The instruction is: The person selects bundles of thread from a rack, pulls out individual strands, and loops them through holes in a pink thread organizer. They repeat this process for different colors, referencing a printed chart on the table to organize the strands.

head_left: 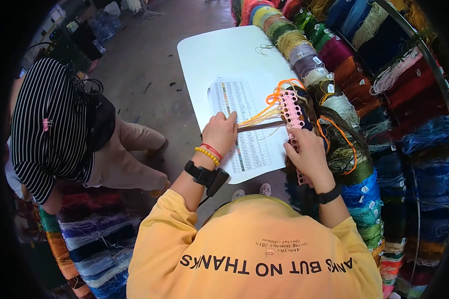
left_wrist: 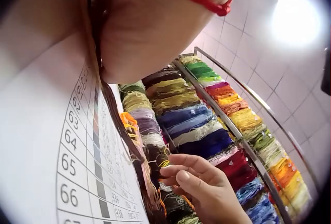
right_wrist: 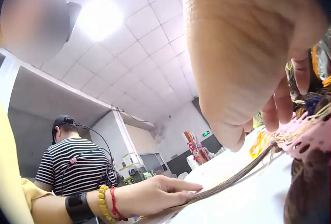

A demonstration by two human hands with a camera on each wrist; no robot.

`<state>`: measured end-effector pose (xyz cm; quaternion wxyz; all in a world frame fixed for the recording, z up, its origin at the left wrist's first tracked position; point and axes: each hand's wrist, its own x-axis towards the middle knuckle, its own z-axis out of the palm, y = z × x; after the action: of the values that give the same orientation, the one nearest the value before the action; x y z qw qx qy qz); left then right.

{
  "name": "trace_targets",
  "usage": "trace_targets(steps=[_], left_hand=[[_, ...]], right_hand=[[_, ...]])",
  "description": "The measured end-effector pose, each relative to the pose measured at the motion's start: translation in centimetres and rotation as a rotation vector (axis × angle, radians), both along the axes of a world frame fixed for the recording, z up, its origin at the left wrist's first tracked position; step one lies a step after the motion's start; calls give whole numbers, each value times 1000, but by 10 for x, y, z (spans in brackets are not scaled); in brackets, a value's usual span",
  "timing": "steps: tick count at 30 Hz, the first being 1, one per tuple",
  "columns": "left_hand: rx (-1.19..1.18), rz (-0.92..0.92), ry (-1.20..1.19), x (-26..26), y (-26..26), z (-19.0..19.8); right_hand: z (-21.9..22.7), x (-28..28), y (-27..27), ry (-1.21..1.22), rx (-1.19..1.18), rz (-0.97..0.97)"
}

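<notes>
A dark brown thread bundle [head_left: 262, 125] runs across a printed chart [head_left: 254, 149] from a pink card with holes [head_left: 291, 107]. My left hand [head_left: 219, 132] holds its free end over the chart; the right wrist view shows the left hand [right_wrist: 150, 195] low at the strand's end, index finger nearly straight. Yellow and orange threads [head_left: 271, 102] fan out from the card too. Over the card's lower part hovers my right hand [head_left: 309, 152], fingers loosely bent with nothing plainly held; in the left wrist view the right hand [left_wrist: 209, 188] is beside the strands.
A white board [head_left: 209, 55] carries the chart. Racks of coloured thread [head_left: 344, 65] stand close along the right, with more thread bundles [head_left: 94, 239] at the lower left. A person in a striped shirt [head_left: 55, 124] stands at the left. Loose dark green thread [head_left: 265, 49] lies on the board.
</notes>
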<state>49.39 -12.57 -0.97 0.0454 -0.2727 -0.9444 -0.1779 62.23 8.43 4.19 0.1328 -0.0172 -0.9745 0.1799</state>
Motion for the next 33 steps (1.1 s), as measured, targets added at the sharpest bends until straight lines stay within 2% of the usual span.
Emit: trace_targets(steps=[13,17,21,26,30,31,33], left_hand=[[-184,-100,-168,-14,5,18],[-180,-175,-191,-19,5,13],[-165,-200,-166,-17,8,-2],[-312,-205,-101,-18,7,-6],[-141,-256,-131,-34,3,-23],[-129,-221,-105,-39,1,-28],[-102,-51,-140,-17,15,-9]], right_hand=[[10,85,14,38,-154,-272],[18,112,29,122,-203,-345],[34,145,44,294,-91,-351],[63,215,67,269,-124,-540],[83,294,97,396,-61,-647],[89,318,107,409,-73,-682],[107,361,116,507,-263,-778]])
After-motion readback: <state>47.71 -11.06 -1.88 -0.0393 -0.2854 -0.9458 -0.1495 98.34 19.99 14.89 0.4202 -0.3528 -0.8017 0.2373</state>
